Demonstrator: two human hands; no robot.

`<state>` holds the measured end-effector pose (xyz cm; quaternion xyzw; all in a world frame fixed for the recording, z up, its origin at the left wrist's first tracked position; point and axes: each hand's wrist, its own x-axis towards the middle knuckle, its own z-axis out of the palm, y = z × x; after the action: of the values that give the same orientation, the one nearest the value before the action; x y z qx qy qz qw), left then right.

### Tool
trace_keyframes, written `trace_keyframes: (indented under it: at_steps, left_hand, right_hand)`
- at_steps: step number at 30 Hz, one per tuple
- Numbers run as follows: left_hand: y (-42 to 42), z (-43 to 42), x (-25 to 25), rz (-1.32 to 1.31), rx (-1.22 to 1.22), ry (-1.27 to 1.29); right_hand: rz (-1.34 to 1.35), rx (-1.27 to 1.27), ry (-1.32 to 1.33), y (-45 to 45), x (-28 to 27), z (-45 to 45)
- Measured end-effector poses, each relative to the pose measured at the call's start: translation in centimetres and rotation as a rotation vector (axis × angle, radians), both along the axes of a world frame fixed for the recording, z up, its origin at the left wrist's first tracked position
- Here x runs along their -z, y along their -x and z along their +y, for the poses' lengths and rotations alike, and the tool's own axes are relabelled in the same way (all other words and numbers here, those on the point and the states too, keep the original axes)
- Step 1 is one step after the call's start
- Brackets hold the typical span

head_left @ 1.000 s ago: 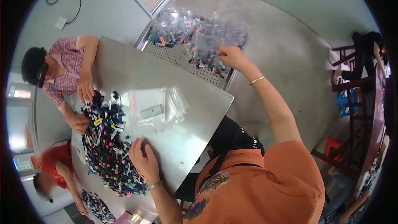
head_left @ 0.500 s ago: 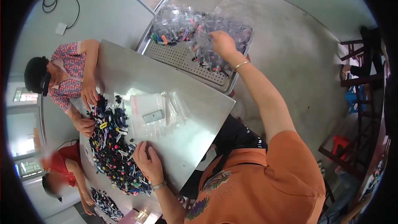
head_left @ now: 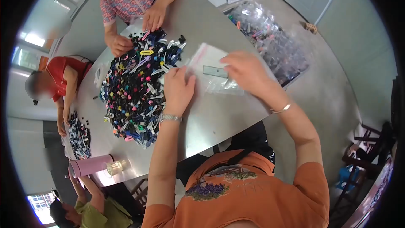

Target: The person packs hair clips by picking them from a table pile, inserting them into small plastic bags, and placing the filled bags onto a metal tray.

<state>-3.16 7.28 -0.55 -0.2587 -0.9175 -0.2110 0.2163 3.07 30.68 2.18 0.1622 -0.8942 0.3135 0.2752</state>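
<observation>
A large heap of hair clips (head_left: 135, 84), mostly black with white, yellow, pink and blue ones, covers the metal table's left part. My left hand (head_left: 179, 90) is at the heap's right edge, thumb apart from the fingers, with nothing visible in it. My right hand (head_left: 249, 74) is over the clear plastic bags (head_left: 211, 86), its fingers bent and closed at a bag; the exact grip is partly hidden. A small grey-green rectangular plate (head_left: 214, 71) lies on the bags, just left of my right fingertips.
Beyond the metal table (head_left: 206, 21) stands a tray of bagged clips (head_left: 274, 42). A person in a patterned shirt (head_left: 135, 2) handles the heap's far side. Another in red (head_left: 69, 76) sits by a smaller clip pile (head_left: 79, 137). A pink bottle (head_left: 90, 165) stands near a glass jar (head_left: 114, 168).
My right hand has come back from the bagged clips in the tray to the plastic bags on the table. My left hand stays by the heap. The view has turned leftward.
</observation>
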Motion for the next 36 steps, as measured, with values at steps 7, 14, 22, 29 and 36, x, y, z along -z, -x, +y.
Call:
trace_keyframes:
  at_steps: [7,14,22,29,36]
  left_hand:
    - [-0.6,-0.4,0.8,-0.084,-0.08,-0.062]
    - [0.2,-2.1,0.1,-0.061,-0.159,-0.051]
    - [-1.2,-7.4,-2.8,-0.867,-0.128,-1.446]
    - [-3.2,-9.3,-2.2,-1.169,0.277,-1.837]
    - [-3.8,-10.9,-1.2,-1.198,0.354,-1.924]
  right_hand:
    - [-0.281,-0.008,-0.364,1.8,0.4,-4.3]
    - [-0.176,0.0,-0.132,0.2,0.0,-3.9]
    - [-0.032,-0.038,-0.089,0.8,-0.6,-8.5]
    - [0.079,-0.269,0.145,2.0,-2.2,-15.6]
    - [-0.024,-0.356,0.228,2.8,-2.0,-18.4]
